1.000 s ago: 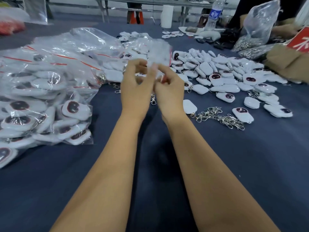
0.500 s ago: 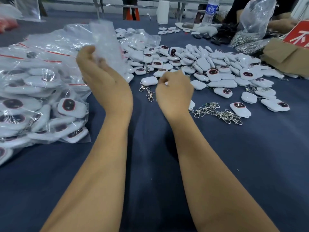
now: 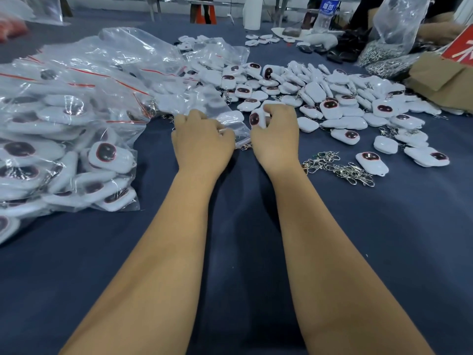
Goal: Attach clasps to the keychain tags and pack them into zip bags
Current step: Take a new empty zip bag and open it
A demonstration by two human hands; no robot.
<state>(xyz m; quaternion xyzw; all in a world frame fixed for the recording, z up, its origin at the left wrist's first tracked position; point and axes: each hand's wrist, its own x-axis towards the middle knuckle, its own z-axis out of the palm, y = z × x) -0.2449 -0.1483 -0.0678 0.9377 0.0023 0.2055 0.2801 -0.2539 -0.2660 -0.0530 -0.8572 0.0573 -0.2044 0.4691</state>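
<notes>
We note one keychain tag (image 3: pixel 256 119), white with a dark oval face, held upright in the right hand (image 3: pixel 276 135); its fingers (image 3: pixel 275 108) are curled over the tag's top and pinch it just above the table (image 3: pixel 256 252). A metal clasp (image 3: pixel 246 146) shows below, between the two hands, lying on the blue cloth; we cannot tell whether it is joined to the held tag. Just left of the tag lies a small clear zip bag (image 3: pixel 227 119), flat on the table, its near edge under the left hand (image 3: pixel 202 143). The left fingers (image 3: pixel 197 116) are bent, knuckles up, and grip that bag at its edge; the thumb side is hidden, so we cannot say how tightly it is closed. Both forearms run from the lower frame toward the middle of the table. Beyond and to the right of the right hand we record a broad heap of loose tags (image 3: pixel 332 98), some face up, some face down, several with clasps attached. Near the right wrist lies a small tangle of loose clasps (image 3: pixel 337 167). To the left of the left hand, a large mound of filled zip bags (image 3: pixel 69 129) with red seal lines, each holding tags. At the far edge we see a water bottle (image 3: pixel 326 14) and a clear bag of metal parts (image 3: pixel 384 49).
</notes>
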